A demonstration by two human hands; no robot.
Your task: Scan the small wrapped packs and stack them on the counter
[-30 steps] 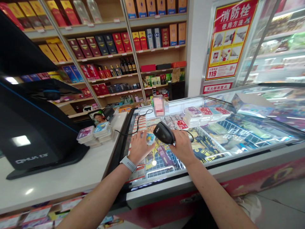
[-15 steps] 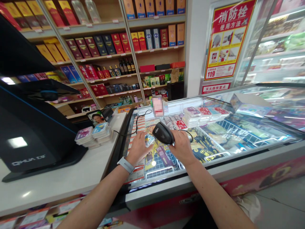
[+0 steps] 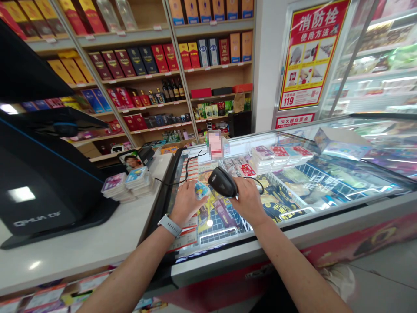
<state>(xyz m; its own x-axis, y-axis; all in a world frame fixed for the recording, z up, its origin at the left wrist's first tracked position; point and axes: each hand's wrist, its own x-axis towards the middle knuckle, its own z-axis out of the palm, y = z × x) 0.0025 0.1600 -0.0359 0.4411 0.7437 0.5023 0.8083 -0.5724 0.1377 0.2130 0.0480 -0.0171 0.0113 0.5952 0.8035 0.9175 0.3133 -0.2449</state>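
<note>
My right hand point(image 3: 250, 200) is wrapped round the handle of a black barcode scanner point(image 3: 223, 182), whose head points left. Just left of it, my left hand point(image 3: 187, 202) grips a small blue-and-yellow packet in clear plastic point(image 3: 202, 190); part of the packet is hidden by the fingers. Both hands are above the glass top of a chest freezer point(image 3: 234, 245). Through the glass, wire baskets with wrapped goods show below. Further back on the glass stand stacks of flat packs with purple, red and blue labels point(image 3: 263, 158).
Left of the freezer, a white counter point(image 3: 130, 230) carries a black checkout machine point(image 3: 48, 187) and stacks of similar flat packs point(image 3: 140, 180). A black cable point(image 3: 187, 167) crosses the glass. An open carton point(image 3: 342, 143) lies at the right. Shelves of boxes and bottles point(image 3: 143, 74) stand behind.
My left hand has shifted slightly left and turned the packet, so that more of its blue-and-yellow face shows. My right hand and the barcode scanner stay nearly still.
</note>
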